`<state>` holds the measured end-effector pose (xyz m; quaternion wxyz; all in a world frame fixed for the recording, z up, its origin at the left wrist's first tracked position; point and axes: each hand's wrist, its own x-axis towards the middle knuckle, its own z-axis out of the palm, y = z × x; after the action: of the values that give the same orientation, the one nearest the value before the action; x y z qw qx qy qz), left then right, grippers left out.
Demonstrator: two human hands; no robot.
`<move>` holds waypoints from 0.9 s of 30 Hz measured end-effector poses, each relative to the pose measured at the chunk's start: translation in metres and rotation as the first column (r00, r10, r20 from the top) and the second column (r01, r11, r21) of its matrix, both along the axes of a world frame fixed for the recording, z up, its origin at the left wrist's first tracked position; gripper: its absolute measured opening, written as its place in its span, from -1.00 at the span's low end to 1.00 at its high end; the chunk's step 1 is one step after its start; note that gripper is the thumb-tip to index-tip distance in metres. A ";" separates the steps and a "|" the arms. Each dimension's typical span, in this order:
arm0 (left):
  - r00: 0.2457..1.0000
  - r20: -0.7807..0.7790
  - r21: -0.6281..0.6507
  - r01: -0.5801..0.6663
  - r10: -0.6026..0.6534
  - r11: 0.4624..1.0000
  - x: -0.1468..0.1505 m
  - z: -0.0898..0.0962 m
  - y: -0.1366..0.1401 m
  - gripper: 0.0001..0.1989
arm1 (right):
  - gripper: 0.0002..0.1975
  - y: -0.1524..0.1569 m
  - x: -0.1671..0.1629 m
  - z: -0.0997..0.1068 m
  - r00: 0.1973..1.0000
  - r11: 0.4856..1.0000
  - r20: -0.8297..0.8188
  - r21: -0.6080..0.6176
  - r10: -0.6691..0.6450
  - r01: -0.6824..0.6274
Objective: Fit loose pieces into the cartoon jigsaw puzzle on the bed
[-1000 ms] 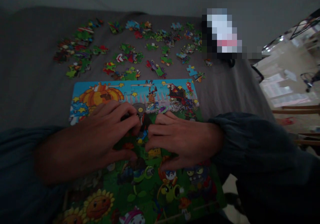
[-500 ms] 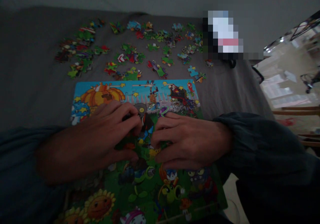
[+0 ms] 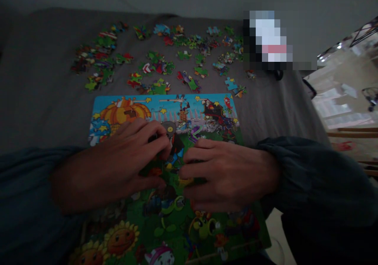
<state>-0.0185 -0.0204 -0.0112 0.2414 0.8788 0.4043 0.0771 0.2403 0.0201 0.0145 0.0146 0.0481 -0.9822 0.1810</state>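
A colourful cartoon jigsaw puzzle point(image 3: 165, 221) lies flat on a grey cloth surface point(image 3: 41, 99) in front of me. My left hand point(image 3: 118, 166) rests on its middle left, fingers curled, fingertips pressed beside a dark figure in the picture. Whether a piece is under those fingers is hidden. My right hand point(image 3: 227, 174) lies palm down on the puzzle's middle right. Its bent fingers point left, close to the left hand's fingertips, with nothing visibly in it. Both arms wear dark sleeves.
Several loose puzzle pieces point(image 3: 159, 66) are scattered over the cloth beyond the puzzle, from a heap at the far left point(image 3: 97, 58) to the far right point(image 3: 233, 86). A blurred object point(image 3: 268, 40) sits at the back right. The cloth's right edge drops to a bright floor point(image 3: 339, 99).
My right hand has slid down and slightly right across the puzzle, uncovering more of the picture above it. My left hand stays pressed in the same spot.
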 end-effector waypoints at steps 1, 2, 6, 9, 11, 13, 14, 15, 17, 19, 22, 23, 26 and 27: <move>1.000 0.000 0.001 0.000 0.000 1.000 0.000 0.000 0.000 -0.69 | -0.71 0.000 0.000 0.000 1.000 1.000 0.002 0.007 -0.003 0.003; 1.000 -0.001 0.001 0.000 0.000 1.000 0.000 0.000 0.000 -0.69 | -0.71 0.001 0.000 0.000 1.000 1.000 0.002 0.012 -0.007 0.007; 1.000 0.001 0.017 0.011 -0.011 1.000 0.001 0.000 0.001 -0.66 | -0.70 0.002 0.000 -0.001 1.000 1.000 -0.007 0.013 -0.012 0.012; 1.000 0.007 0.009 0.018 -0.018 1.000 0.002 0.003 0.002 -0.67 | -0.72 0.004 0.001 -0.002 1.000 1.000 -0.003 0.016 -0.012 0.013; 1.000 0.016 0.009 0.021 -0.021 1.000 0.001 0.005 0.004 -0.70 | -0.73 0.005 0.001 -0.004 1.000 1.000 -0.009 0.017 -0.013 0.013; 1.000 0.004 0.029 0.002 -0.002 1.000 -0.003 0.009 0.007 -0.76 | -0.72 0.006 0.002 -0.005 1.000 1.000 -0.020 0.015 -0.016 0.016; 1.000 -0.009 0.042 -0.015 0.015 0.999 -0.005 0.011 0.008 -0.78 | -0.72 0.006 0.002 -0.005 0.999 1.000 -0.025 0.013 -0.020 0.020; 0.999 -0.018 0.053 -0.027 0.028 0.998 -0.007 0.012 0.010 -0.78 | -0.74 0.006 0.002 -0.006 0.999 1.000 -0.025 0.010 -0.025 0.026; 0.999 -0.030 0.066 -0.039 0.041 0.997 -0.012 0.015 0.013 -0.76 | -0.78 0.006 0.002 -0.006 0.999 0.999 -0.017 0.007 -0.034 0.034; 0.998 -0.047 0.055 -0.036 0.039 0.998 -0.015 0.016 0.015 -0.77 | -0.80 0.005 0.002 -0.006 0.999 0.999 -0.006 -0.001 -0.045 0.045; 0.996 -0.080 0.061 -0.043 0.048 0.997 -0.014 0.017 0.015 -0.77 | -0.78 0.005 0.002 -0.005 0.998 0.998 0.008 -0.015 -0.054 0.054; 0.995 -0.090 0.062 -0.040 0.046 0.997 -0.013 0.016 0.014 -0.76 | -0.78 0.005 0.002 -0.005 0.999 0.998 0.015 -0.018 -0.052 0.053; 0.994 -0.106 0.048 -0.032 0.037 0.998 -0.009 0.014 0.011 -0.73 | -0.77 0.005 0.001 -0.005 0.999 0.999 0.029 -0.023 -0.043 0.044; 0.993 -0.111 0.025 -0.027 0.030 0.999 -0.008 0.013 0.011 -0.73 | -0.77 0.006 0.001 -0.005 0.999 0.999 0.027 -0.024 -0.042 0.043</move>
<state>-0.0263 -0.0098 0.0017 0.2070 0.8786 0.4288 0.0361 0.2414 0.0258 0.0095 0.0059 0.0248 -0.9808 0.1933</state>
